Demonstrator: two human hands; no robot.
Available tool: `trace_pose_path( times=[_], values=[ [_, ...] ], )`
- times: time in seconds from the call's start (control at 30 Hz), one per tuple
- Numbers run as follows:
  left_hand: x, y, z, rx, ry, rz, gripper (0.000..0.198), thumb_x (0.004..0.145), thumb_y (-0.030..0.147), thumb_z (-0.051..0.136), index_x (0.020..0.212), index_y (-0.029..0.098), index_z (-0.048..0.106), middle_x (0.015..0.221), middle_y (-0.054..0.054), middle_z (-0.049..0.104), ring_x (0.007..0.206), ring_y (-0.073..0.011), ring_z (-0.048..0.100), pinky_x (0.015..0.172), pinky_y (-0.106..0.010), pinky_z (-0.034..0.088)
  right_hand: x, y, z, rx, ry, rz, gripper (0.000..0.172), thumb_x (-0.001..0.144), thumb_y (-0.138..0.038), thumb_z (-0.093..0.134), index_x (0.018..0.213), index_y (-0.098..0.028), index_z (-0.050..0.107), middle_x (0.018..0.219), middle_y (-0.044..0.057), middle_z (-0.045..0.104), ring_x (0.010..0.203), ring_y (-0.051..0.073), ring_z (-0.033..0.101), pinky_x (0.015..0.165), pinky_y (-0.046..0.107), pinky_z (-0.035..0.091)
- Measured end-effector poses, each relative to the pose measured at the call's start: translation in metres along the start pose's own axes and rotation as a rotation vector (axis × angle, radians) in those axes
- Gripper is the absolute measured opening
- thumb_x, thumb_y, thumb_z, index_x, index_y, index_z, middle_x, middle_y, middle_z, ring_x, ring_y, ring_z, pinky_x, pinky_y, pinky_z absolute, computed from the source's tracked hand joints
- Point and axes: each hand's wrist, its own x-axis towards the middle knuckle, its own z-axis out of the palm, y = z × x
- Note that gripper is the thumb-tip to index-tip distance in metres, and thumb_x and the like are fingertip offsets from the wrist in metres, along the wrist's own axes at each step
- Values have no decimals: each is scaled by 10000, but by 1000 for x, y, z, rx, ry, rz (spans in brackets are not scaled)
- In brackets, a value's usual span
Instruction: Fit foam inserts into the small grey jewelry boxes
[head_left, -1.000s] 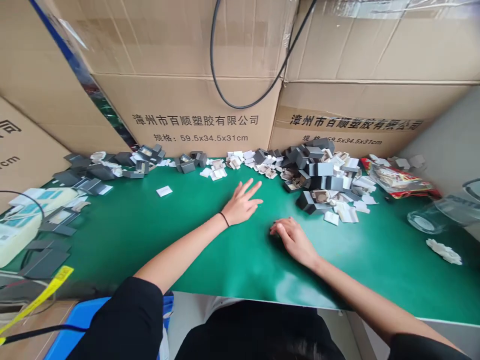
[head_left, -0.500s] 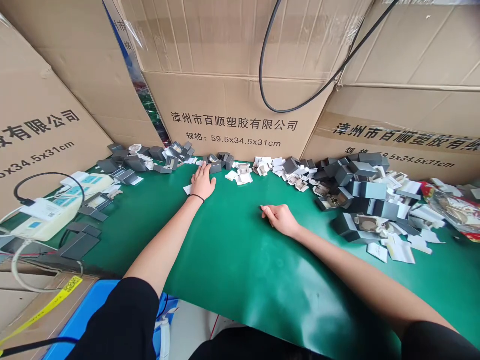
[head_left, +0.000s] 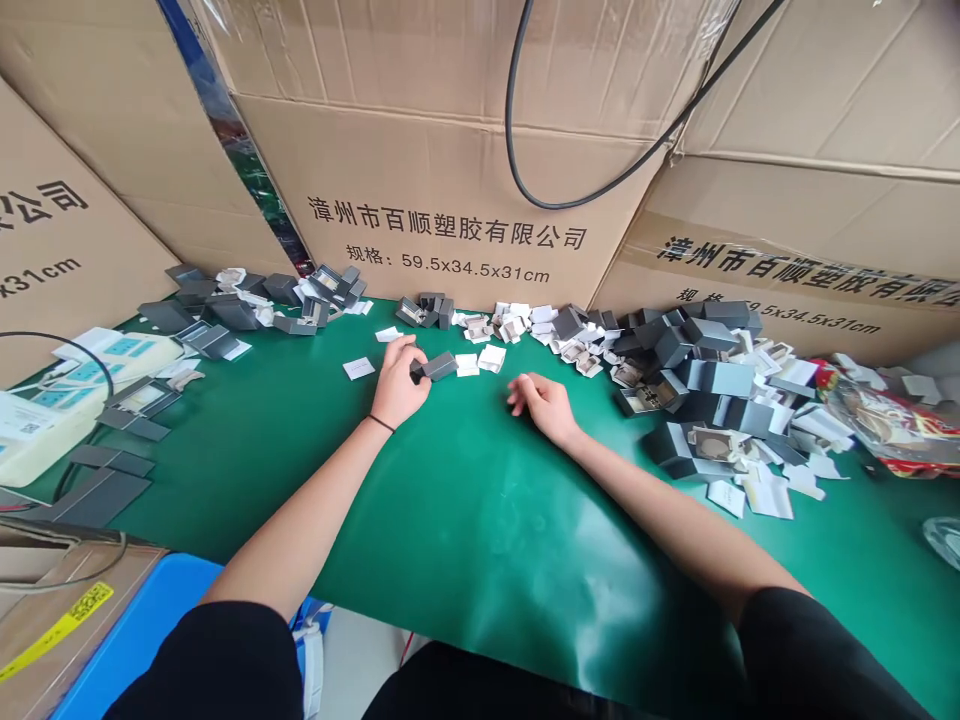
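My left hand [head_left: 400, 382] is closed around one end of a small dark grey box [head_left: 439, 366], just above or on the green tabletop [head_left: 480, 480]; its fingertips are partly hidden. My right hand [head_left: 544, 406] hovers or rests to the right with loosely curled fingers, and I cannot make out anything in them. Between the hands and a little farther back lie small white card pieces [head_left: 491, 358]. A flat white card [head_left: 358, 369] lies left of my left hand. Behind it are more dark grey boxes [head_left: 426, 310].
A heap of dark grey boxes and white inserts [head_left: 720, 390] covers the right side. More boxes [head_left: 232, 310] lie at the back left. A power strip [head_left: 90, 390] is at the left edge. Cardboard cartons [head_left: 442, 160] wall the back, with a black cable [head_left: 514, 130] hanging before them.
My left hand has drawn back toward me and now holds a small dark grey box. My right hand's fingers have loosened a little. The view has shifted slightly to the right.
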Motion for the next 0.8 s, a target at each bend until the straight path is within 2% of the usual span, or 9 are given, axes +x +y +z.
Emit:
trace_pose_path(
  times=[0.1, 0.17, 0.23, 0.3, 0.43, 0.53, 0.6, 0.7, 0.8],
  values=[
    [-15, 7, -4, -53, 0, -29, 123, 674, 134, 572, 778, 179, 523, 1304, -126, 421, 1207, -267, 486, 888, -378, 518, 27, -2, 5, -356, 83, -220, 343, 897, -434, 408, 967, -174, 621, 892, 74, 666, 773, 193, 592, 731, 319, 458],
    [-20, 10, -7, -48, -33, -39, 87, 698, 141, 557, 777, 180, 549, 1355, -122, 412, 1220, -270, 481, 922, -393, 503, 43, -3, 9, -592, 52, -321, 335, 859, -393, 490, 1086, -172, 599, 1060, 106, 631, 962, 260, 531, 815, 376, 428],
    [-22, 13, -10, -42, -102, 10, 95, 737, 137, 516, 787, 183, 583, 1387, -98, 409, 1242, -260, 464, 982, -414, 464, 53, -2, 12, -744, -19, -361, 358, 831, -348, 534, 1141, -175, 582, 1145, 118, 593, 1046, 299, 471, 838, 415, 408],
    [-22, 18, -12, -47, -174, 112, 145, 771, 127, 479, 789, 182, 612, 1390, -83, 416, 1268, -250, 437, 1021, -420, 434, 57, 2, 13, -792, -57, -345, 298, 832, -281, 520, 1096, -175, 609, 1117, 116, 606, 1027, 294, 473, 818, 412, 411],
    [-29, 42, -8, -43, -293, 407, 240, 813, 78, 440, 796, 190, 651, 1374, -66, 439, 1322, -232, 361, 1069, -420, 395, 60, 13, 9, -675, 0, -275, 201, 838, -206, 474, 875, -167, 668, 918, 98, 668, 880, 247, 530, 764, 355, 428],
    [-35, 62, 2, -56, -360, 540, 256, 817, 47, 442, 815, 184, 658, 1405, -75, 412, 1342, -236, 330, 1067, -415, 403, 62, 18, 5, -528, 68, -253, 200, 840, -239, 477, 800, -175, 663, 832, 80, 676, 813, 221, 554, 748, 332, 433],
    [-36, 68, 7, -49, -401, 578, 266, 812, 29, 437, 839, 170, 661, 1462, -83, 336, 1374, -260, 268, 1062, -425, 409, 63, 20, 3, -405, 124, -243, 195, 834, -280, 496, 782, -185, 658, 880, 69, 684, 853, 211, 566, 773, 325, 435],
    [-35, 65, 6, -31, -427, 581, 343, 801, -4, 401, 935, 171, 663, 1517, -68, 226, 1409, -279, 158, 1084, -466, 371, 65, 22, 2, -134, 264, -206, 217, 816, -358, 525, 776, -188, 654, 973, 63, 674, 928, 194, 571, 806, 312, 437],
    [-33, 56, 0, -62, -420, 520, 390, 799, 2, 390, 987, 206, 665, 1518, -38, 231, 1413, -273, 147, 1088, -499, 354, 66, 23, 4, 101, 400, -85, 286, 783, -442, 549, 803, -175, 653, 894, 52, 656, 812, 163, 568, 743, 290, 448]
  ],
)
